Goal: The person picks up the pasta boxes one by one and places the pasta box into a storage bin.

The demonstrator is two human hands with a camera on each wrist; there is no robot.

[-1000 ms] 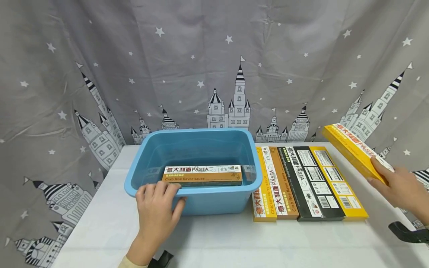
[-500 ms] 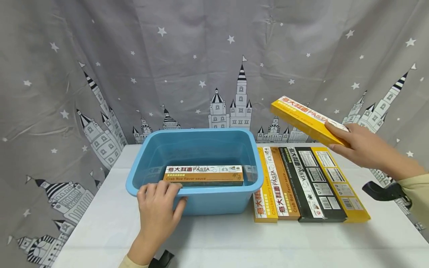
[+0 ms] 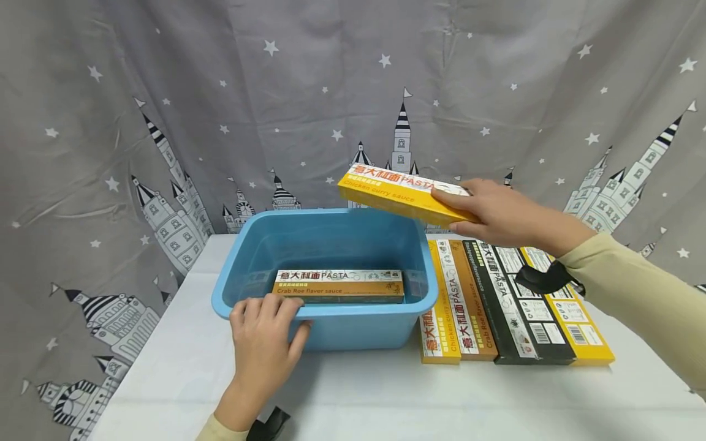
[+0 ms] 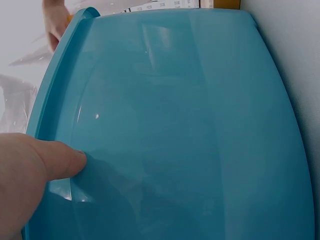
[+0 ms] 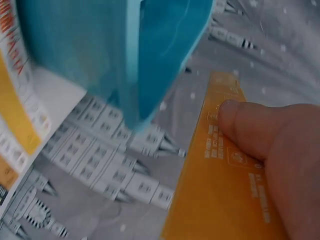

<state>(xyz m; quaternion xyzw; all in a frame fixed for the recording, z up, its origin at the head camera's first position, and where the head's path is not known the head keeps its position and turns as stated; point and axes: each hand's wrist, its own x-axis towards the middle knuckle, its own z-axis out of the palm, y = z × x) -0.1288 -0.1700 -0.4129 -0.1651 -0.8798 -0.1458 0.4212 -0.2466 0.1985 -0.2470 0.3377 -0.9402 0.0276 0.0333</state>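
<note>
My right hand (image 3: 491,211) grips the right end of a yellow pasta box (image 3: 397,191) labelled chicken curry sauce. The box is held in the air over the back right rim of a blue plastic bin (image 3: 358,338), its left end higher. In the right wrist view the thumb (image 5: 245,122) presses on the box's yellow side. With fingers over the front rim and thumb outside, my left hand (image 3: 265,346) holds the bin. Inside lies a brown pasta box (image 3: 339,286) labelled crab roe flavor sauce, a dark edge showing beneath it.
Right of the bin, several pasta boxes lie side by side on the white table (image 3: 358,404): a yellow box (image 3: 448,318), a brown box (image 3: 480,331), black boxes (image 3: 529,306) and another yellow box (image 3: 581,331). A grey castle-print curtain (image 3: 287,110) hangs behind.
My right hand has carried the yellow pasta box leftward from the far right to over the bin's back right. The left hand stays on the rim.
</note>
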